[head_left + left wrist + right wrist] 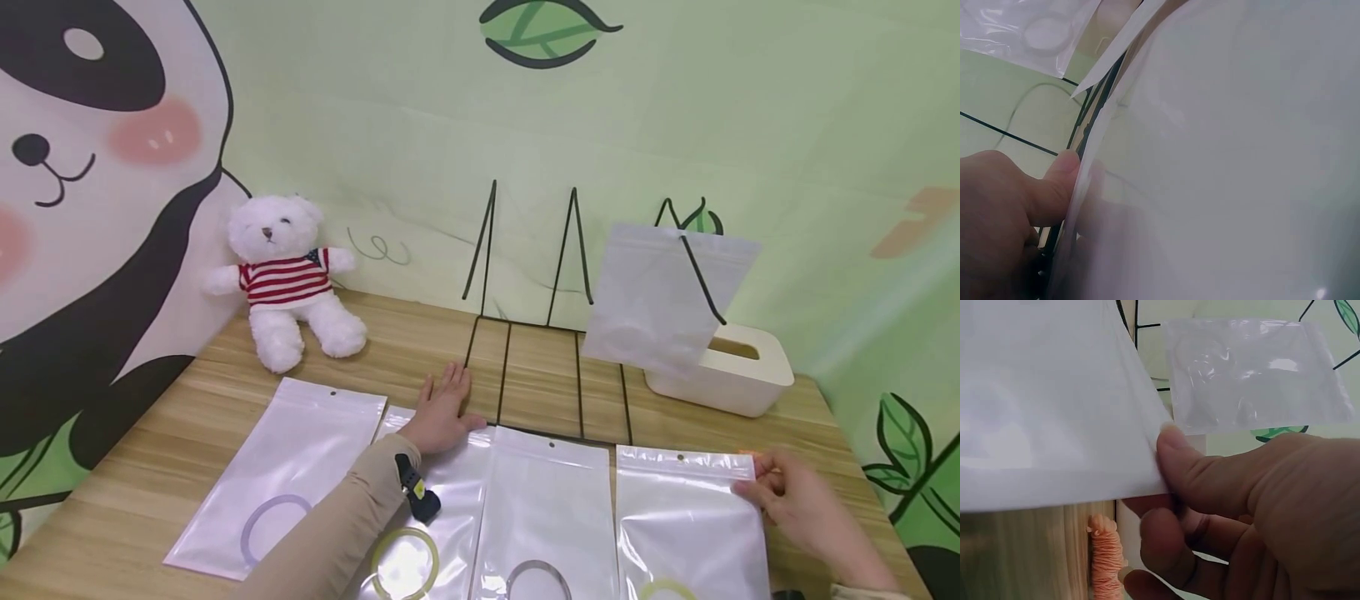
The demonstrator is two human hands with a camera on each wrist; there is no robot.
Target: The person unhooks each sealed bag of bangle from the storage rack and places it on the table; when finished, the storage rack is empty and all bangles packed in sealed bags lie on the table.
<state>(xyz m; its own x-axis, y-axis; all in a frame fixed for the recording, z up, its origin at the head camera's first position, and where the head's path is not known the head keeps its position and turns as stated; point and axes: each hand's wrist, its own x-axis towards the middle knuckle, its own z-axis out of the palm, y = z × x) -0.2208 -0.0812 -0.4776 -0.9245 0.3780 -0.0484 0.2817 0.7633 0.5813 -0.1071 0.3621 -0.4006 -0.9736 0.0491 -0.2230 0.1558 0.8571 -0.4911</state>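
Observation:
Four white zip bags with round rings showing inside lie in a row across the table. My left hand [441,419] lies with its fingers extended at the top edge of the second bag [457,467], beside the front bar of a black wire rack [504,367]. In the left wrist view its thumb [1063,172] is right at a bag's edge. My right hand [806,508] pinches the rightmost bag [686,517] near its upper right corner, thumb on top. The leftmost bag [300,450] and the third bag [555,492] lie flat.
Another zip bag [660,292] hangs on the rack's right hook, in front of a white tissue box [750,379]. A white teddy bear [288,275] in a striped shirt sits at the back left. Something orange and ridged [1107,556] lies beyond the right hand's bag.

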